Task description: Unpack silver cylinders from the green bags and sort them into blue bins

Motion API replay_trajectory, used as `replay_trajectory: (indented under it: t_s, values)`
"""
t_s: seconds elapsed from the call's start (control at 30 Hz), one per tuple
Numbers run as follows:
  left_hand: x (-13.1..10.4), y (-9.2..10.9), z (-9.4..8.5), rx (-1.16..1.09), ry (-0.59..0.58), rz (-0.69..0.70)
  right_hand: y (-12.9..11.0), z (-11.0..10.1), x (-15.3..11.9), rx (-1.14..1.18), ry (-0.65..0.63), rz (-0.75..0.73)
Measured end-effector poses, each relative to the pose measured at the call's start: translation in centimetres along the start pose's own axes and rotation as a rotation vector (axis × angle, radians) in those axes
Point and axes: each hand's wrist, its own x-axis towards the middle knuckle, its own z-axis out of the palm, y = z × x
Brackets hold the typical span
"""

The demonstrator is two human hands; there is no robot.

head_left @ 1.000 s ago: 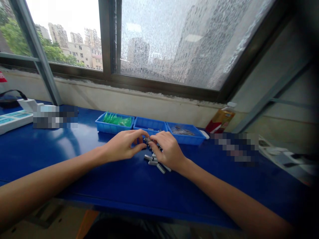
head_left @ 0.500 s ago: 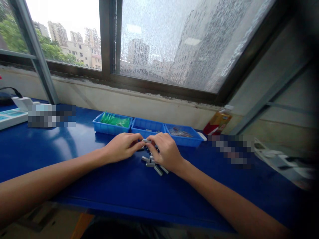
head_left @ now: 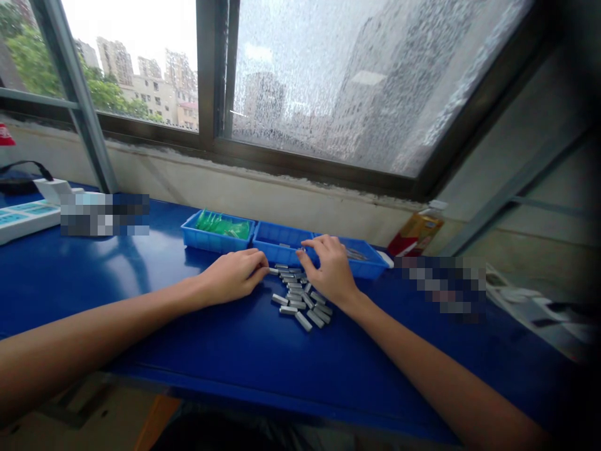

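A loose pile of short silver metal bars (head_left: 295, 294) lies on the blue table between my hands. My left hand (head_left: 237, 274) rests at the left of the pile, thumb and fingers pinched on the end of one silver metal bar (head_left: 273, 271). To the right, my right hand (head_left: 331, 269) is raised over the pile's edge, in front of the blue bins. Its thumb and index fingertips come close together on a tiny greyish thing, too small to name.
Behind the pile stand three blue bins: the left bin (head_left: 197, 240) holds green plastic bags, the middle bin (head_left: 270, 252) a few small pieces, the right bin (head_left: 369, 269) thin items in plastic. A bottle (head_left: 417, 232) stands by the wall; a white power strip (head_left: 28, 216) lies left.
My right hand has parted from my left, moving right and slightly up, uncovering more of the pile. My left hand keeps its pinch on the metal bar. The view has shifted slightly.
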Motion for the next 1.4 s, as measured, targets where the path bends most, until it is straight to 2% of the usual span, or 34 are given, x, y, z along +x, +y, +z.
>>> replay_trajectory:
  t_s: [0.13,0.23,0.53,0.7,0.9,1.03,1.2,1.3,1.4]
  values:
    - [0.1,0.3,-0.4,-0.046,0.086,0.025,-2.4,-0.7,-0.4,0.136,-0.122,-0.253]
    - [0.1,0.5,-0.6,-0.067,0.096,0.058,-3.4,-0.7,-0.6,0.158,-0.141,-0.327]
    - [-0.2,0.8,-0.7,-0.221,0.122,0.116,-3.3,-0.5,-0.6,0.199,-0.068,-0.203]
    - [-0.3,0.9,-0.7,-0.202,0.143,0.172,-3.7,-0.7,-0.6,0.241,-0.093,-0.195]
    - [-0.1,0.8,-0.6,-0.176,0.122,0.146,-3.6,-0.9,-0.5,0.213,-0.097,-0.234]
    - [-0.4,0.7,-0.2,-0.151,0.018,0.128,-2.1,-0.9,0.1,0.139,-0.097,-0.163]
    - [-0.9,1.2,0.2,-0.062,-0.091,0.243,0.9,-0.8,0.8,0.075,-0.064,0.006]
    - [-0.8,1.4,0.1,-0.008,-0.087,0.241,1.5,-0.6,0.8,0.068,-0.052,0.041]
    - [-0.6,1.4,-0.1,0.018,-0.045,0.213,1.1,-0.5,0.7,0.050,-0.062,0.038]
